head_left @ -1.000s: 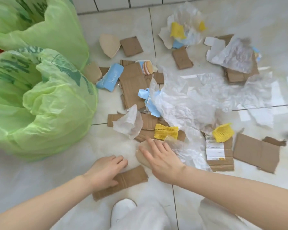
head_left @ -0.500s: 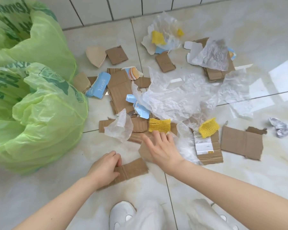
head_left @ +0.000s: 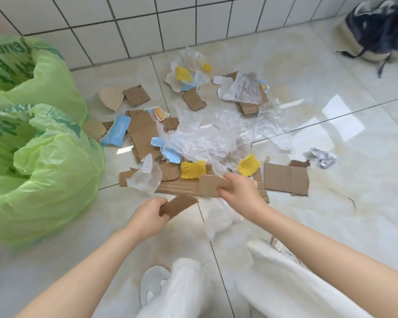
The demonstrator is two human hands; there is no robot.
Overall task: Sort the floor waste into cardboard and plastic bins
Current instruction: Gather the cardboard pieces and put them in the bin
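Note:
My left hand (head_left: 147, 216) grips a brown cardboard strip (head_left: 179, 204), lifted off the floor. To its right, my right hand (head_left: 241, 191) holds another cardboard piece (head_left: 210, 183) at the near edge of the waste pile. Behind them lie more cardboard scraps (head_left: 285, 177), crumpled clear plastic film (head_left: 205, 138), yellow foam nets (head_left: 192, 169) and blue wrappers (head_left: 116, 130). Two bins lined with green bags stand at the left, the near one (head_left: 44, 171) and the far one (head_left: 32, 72).
A white tiled wall (head_left: 147, 26) runs along the back. A dark bag (head_left: 379, 31) sits at the far right corner. A crumpled foil scrap (head_left: 323, 157) lies to the right of the pile. My white shoe (head_left: 153, 285) and white trousers (head_left: 285, 283) are at the bottom.
Both hands have closed on cardboard pieces and lifted them off the floor. The view has tilted up, showing the wall and the dark bag.

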